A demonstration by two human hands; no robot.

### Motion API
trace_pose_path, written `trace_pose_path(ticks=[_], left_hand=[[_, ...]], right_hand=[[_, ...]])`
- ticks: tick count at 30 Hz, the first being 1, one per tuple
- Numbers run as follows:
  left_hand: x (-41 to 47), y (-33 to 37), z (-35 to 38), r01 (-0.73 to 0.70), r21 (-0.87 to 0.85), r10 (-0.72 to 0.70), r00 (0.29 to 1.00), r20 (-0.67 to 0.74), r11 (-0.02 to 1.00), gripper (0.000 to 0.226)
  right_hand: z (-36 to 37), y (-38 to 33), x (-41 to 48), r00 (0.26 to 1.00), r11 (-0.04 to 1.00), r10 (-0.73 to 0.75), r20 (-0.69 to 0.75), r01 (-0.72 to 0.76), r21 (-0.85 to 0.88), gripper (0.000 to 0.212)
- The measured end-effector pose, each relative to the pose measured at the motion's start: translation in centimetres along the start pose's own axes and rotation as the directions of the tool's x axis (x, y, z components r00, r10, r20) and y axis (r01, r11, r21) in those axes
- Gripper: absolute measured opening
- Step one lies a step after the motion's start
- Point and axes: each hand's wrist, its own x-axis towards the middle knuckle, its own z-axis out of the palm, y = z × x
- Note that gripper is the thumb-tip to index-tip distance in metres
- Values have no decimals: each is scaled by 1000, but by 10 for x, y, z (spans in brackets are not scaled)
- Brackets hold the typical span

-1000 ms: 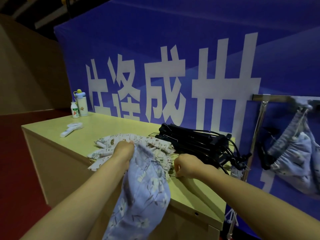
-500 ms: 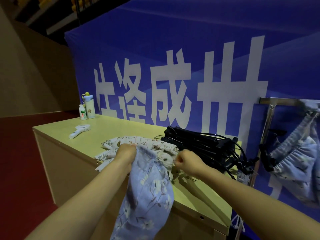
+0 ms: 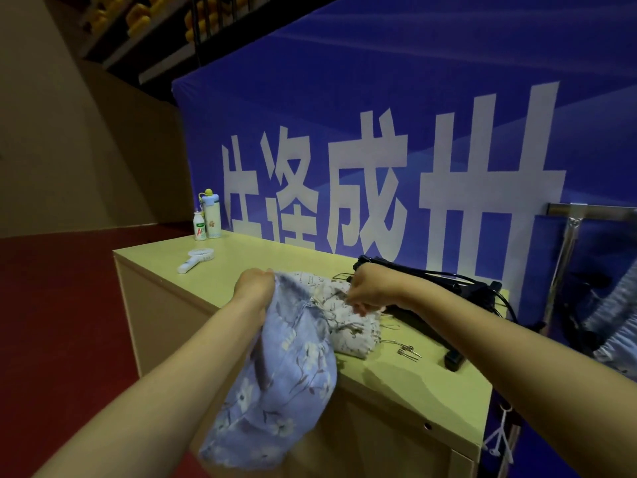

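Right hand (image 3: 367, 293) shifting up over white patterned cloth (image 3: 351, 329), fingers curling, hold unclear; left hand (image 3: 255, 288) gripping blue floral garment (image 3: 286, 374), centre frame.

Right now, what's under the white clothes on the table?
Metal clips stick out from under the white clothes onto the table; whatever else lies beneath is covered by the cloth.

Big blue banner (image 3: 379, 98) hung behind table, huge white letters printed on it. Pale yellow-green wooden table (image 3: 275, 257) set on dark red floor (image 3: 51, 305). Plain tan wall (image 3: 51, 132) seen at left. Shiny metal rail (image 3: 586, 210) fixed at right, by banner. Yellow things (image 3: 138, 13) stacked high up, in dark corner. Room dimly lit. Soft shadows thrown on table top.
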Motion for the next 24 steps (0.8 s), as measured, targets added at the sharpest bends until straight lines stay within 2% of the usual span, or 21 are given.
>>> trace_pose_path(ticks=[2, 5, 9, 12, 16, 20, 24], left_hand=[[-3, 1, -2, -59, -6, 59, 998, 9, 998, 34], [-8, 1, -8, -103, 1, 103, 994, 25, 995, 28], [-12, 5, -19, -128, 7, 127, 991, 43, 992, 31], [-9, 7, -21, -125, -15, 125, 990, 58, 992, 32], [-1, 5, -12, -175, -13, 175, 984, 30, 985, 35], [9, -1, 14, -180, -49, 183, 981, 68, 982, 35], [23, -2, 46, -159, -51, 163, 982, 96, 986, 33]], right_hand=[[5, -17, -5, 991, 960, -120, 64, 99, 261, 18], [23, -36, -2, 984, 927, -168, 50, 140, 348, 15], [43, -51, 9, 988, 959, -146, 45, 131, 250, 19], [56, -63, 14, 981, 973, -186, 52, 176, 148, 23], [64, -58, 24, 963, 954, -238, -127, 256, 157, 33], [47, -15, 25, 947, 918, -123, -297, 222, 328, 33], [25, 46, 30, 884, 957, 45, -465, 94, 273, 33]])
